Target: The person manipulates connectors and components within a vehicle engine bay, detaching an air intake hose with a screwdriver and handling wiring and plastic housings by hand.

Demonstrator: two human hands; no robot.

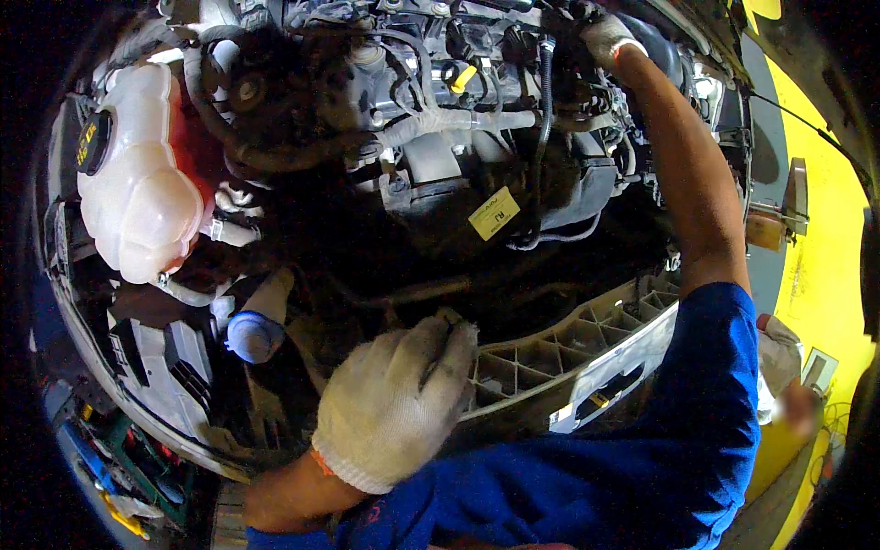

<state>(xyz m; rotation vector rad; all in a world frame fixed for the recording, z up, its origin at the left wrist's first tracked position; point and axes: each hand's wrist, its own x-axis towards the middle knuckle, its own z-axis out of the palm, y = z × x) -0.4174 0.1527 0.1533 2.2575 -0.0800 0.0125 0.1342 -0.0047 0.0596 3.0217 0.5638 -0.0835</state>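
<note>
Our left hand (pixel 399 399), fingers close together, lies at the ribbed beam (pixel 561 348) along the engine bay's (pixel 170 446) near edge; beyond it sits the engine (pixel 435 163); our right hand (pixel 607 38) reaches toward the far edge; either grip, we cannot tell.

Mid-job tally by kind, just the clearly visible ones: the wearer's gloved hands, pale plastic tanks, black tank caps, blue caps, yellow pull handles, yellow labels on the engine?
Gloved hands: 2 (left hand, right hand)
Pale plastic tank: 1
Black tank cap: 1
Blue cap: 1
Yellow pull handle: 1
Yellow label: 1
Total: 7
</note>
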